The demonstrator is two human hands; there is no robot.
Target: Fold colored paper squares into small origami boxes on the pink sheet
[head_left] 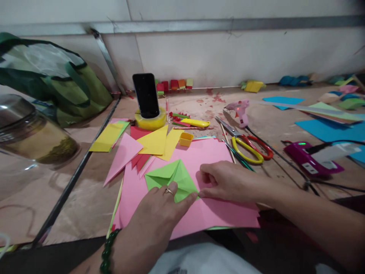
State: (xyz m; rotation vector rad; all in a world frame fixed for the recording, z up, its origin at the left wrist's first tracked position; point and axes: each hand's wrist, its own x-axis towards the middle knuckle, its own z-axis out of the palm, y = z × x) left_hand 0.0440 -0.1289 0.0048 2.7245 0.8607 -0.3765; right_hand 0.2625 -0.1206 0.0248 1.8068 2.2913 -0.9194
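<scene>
My left hand [164, 199] presses the folded green paper [182, 177] onto pink sheets [222, 213] — my right hand [213, 180], fingers curled narrow, touches its corner.

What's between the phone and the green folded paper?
Head view: yellow tape roll, yellow paper pieces, then a bit of pink sheet, between phone and green folded paper.
</scene>
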